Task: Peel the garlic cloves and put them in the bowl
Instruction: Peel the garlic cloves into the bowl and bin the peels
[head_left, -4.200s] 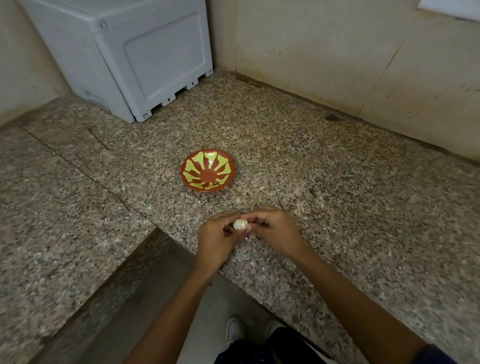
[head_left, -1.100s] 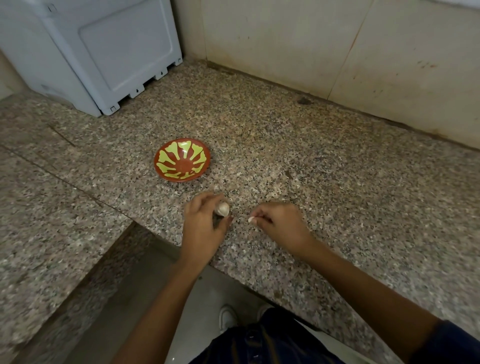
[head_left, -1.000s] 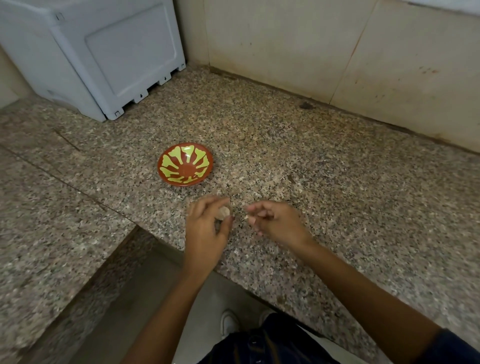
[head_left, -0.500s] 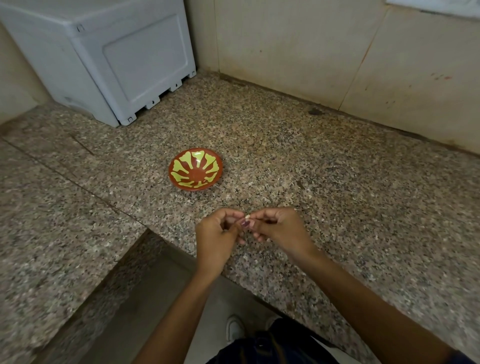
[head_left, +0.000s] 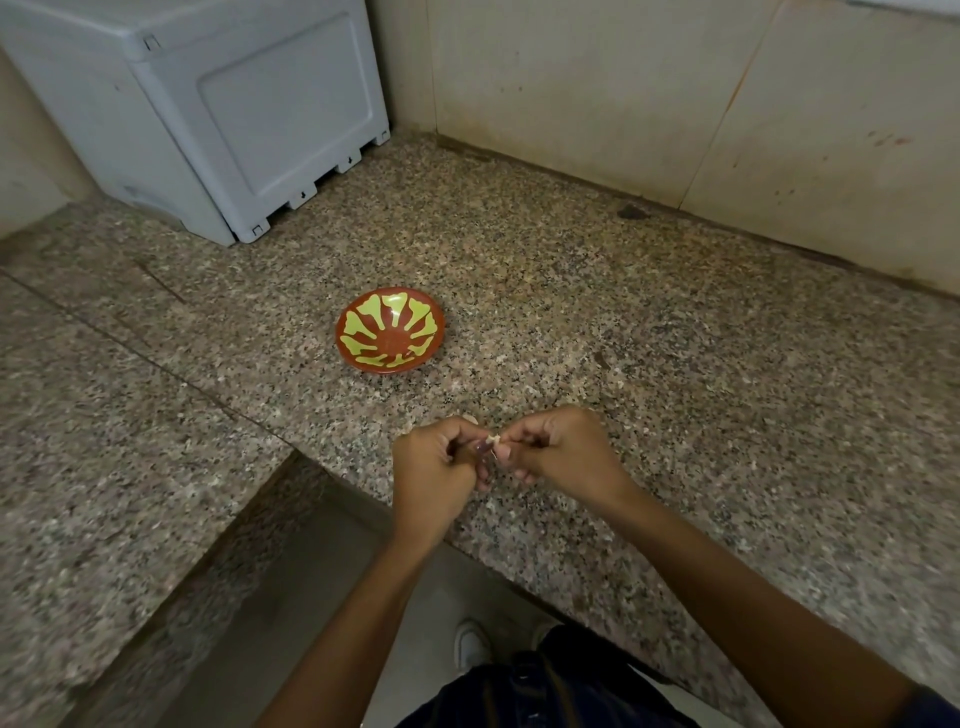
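A red bowl (head_left: 389, 330) with a yellow-green petal pattern sits on the granite counter (head_left: 649, 364); I see nothing inside it. In front of it, near the counter's front edge, my left hand (head_left: 434, 465) and my right hand (head_left: 558, 449) meet fingertip to fingertip. Both pinch a small pale garlic clove (head_left: 492, 440) between them, and their fingers hide most of it. A pale bit (head_left: 470, 418) peeks out just behind my left index finger; I cannot tell what it is.
A large grey plastic box (head_left: 234, 119) stands at the back left against the tiled wall (head_left: 623, 93). A lower stretch of counter (head_left: 104, 415) runs along the left. Below the counter edge are the floor (head_left: 322, 597) and a white shoe (head_left: 470, 647).
One second ago my hands were apart, the left gripping a garlic bulb and the right a small piece. They have come together and now pinch one clove between them.
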